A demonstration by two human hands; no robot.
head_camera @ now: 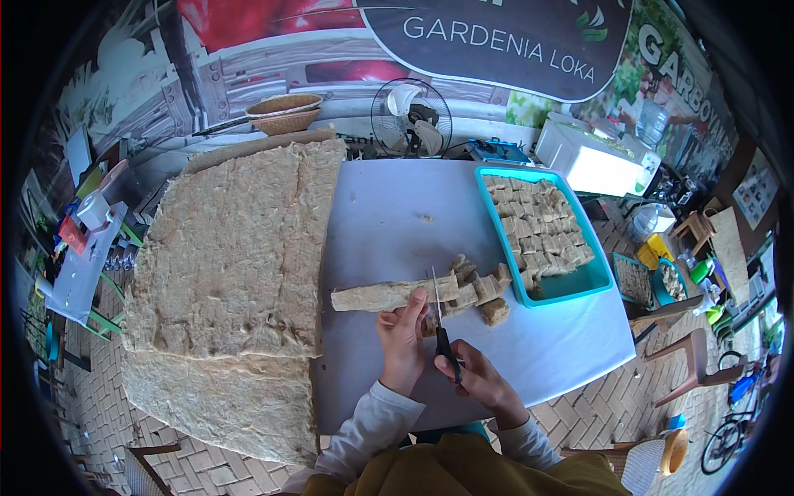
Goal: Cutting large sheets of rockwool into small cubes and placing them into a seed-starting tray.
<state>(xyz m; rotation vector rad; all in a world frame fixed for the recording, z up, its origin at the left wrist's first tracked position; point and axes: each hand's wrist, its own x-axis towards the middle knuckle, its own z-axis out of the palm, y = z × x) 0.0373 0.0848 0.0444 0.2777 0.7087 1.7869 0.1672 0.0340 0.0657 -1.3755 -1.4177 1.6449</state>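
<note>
My left hand grips a long strip of tan fibrous wool, with the thumb on top. In my right hand are black-handled scissors, their blades pointing away from me and crossing the strip near its right end. Several cut blocks of the same material lie loosely to the right of the blades. Beyond them stands a turquoise plastic tray, mostly filled with rows of such blocks; its floor shows at the near end.
Large slabs of the fibrous wool cover the left side of the white-covered table and overhang its near edge. Behind the table are a fan and stacked wicker baskets. A brown chair stands at the right.
</note>
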